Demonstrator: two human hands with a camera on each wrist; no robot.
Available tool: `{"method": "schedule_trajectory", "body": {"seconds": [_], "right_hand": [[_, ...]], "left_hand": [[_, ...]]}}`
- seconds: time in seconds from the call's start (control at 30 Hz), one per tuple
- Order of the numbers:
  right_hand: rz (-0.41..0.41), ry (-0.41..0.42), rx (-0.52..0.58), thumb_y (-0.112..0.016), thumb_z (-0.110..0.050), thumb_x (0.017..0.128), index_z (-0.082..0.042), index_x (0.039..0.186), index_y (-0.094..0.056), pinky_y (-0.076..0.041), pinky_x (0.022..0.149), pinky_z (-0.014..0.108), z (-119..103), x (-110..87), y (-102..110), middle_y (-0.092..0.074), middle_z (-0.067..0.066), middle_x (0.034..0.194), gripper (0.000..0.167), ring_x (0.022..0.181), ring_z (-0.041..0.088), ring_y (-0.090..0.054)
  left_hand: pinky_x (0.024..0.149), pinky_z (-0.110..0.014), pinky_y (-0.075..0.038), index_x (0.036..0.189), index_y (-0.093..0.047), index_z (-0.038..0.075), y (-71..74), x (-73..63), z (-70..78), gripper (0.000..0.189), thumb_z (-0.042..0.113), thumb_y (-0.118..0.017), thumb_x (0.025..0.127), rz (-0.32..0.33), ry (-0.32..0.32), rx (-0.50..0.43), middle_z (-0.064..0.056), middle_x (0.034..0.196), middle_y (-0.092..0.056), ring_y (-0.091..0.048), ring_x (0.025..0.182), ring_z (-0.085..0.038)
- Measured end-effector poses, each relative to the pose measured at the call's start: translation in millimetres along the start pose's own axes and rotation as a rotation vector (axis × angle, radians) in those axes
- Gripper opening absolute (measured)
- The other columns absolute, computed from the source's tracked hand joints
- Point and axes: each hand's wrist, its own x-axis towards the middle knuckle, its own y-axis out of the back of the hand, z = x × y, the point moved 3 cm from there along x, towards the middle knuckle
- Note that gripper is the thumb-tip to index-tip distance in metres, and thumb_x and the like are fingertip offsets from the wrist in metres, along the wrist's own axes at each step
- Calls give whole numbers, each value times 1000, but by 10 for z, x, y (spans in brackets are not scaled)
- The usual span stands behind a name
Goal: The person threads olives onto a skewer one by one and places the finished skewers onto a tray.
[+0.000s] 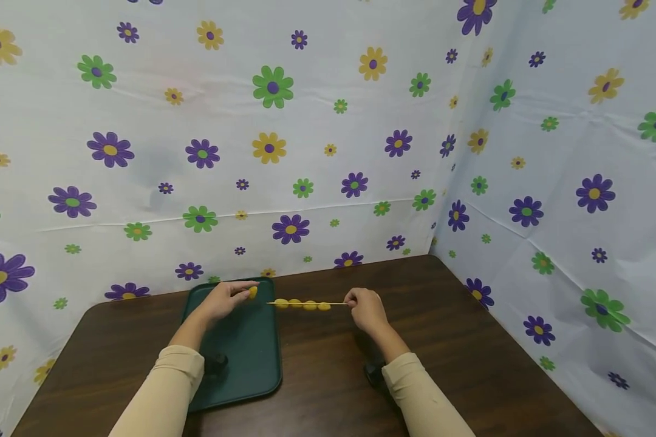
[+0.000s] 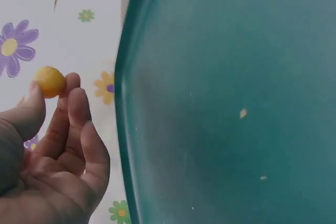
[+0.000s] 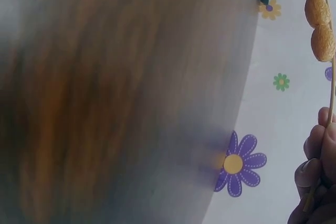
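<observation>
Between thumb and fingertips, my left hand pinches a small round yellow-orange ball, whose exact kind I cannot tell. It is held above the far part of a dark green tray. My right hand grips one end of a thin wooden skewer, raised above the table and nearly level. Several yellow, oval, wrinkled pieces are threaded along it, pressed close together. The skewer's free tip points left toward the ball, with a gap between them.
The brown wooden table extends under both arms. A white cloth wall with printed flowers stands behind it, and another closes off the right side. Pale crumbs lie on the tray.
</observation>
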Motion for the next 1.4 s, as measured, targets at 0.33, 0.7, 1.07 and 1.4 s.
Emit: {"method": "schedule_trajectory", "body": {"seconds": [0.33, 0.7, 1.07, 1.4], "right_hand": [[-16, 11, 49, -65, 5, 92, -12, 86, -73, -52, 81, 45, -112, -68, -27, -68, 0, 84, 20, 81, 21, -59], [-23, 25, 71, -66, 4, 92, -12, 86, -72, -52, 77, 43, -202, -96, -43, -67, 0, 84, 19, 78, 19, -57], [-34, 26, 80, -66, 4, 94, -12, 87, -71, -52, 77, 42, -224, -117, -55, -66, 1, 84, 18, 77, 20, -55], [-53, 28, 73, -65, 4, 93, -11, 86, -71, -51, 76, 42, -223, -117, -87, -67, 5, 84, 18, 76, 20, -55]], "left_hand": [[81, -42, -56, 107, -65, 0, -102, -210, 8, 16, 12, -69, 97, 144, 83, -97, -20, 100, -73, -67, 93, -35], [78, -30, -53, 103, -61, 1, -165, -337, -21, 15, 8, -71, 94, 175, 103, -135, -12, 94, -74, -62, 83, -18], [85, -36, -54, 103, -59, 0, -206, -383, -5, 13, 4, -69, 95, 179, 102, -195, -16, 97, -75, -68, 92, -26], [78, -34, -54, 107, -65, 3, -204, -396, 55, 16, 6, -73, 93, 171, 0, -107, -11, 96, -76, -68, 88, -22]]}}
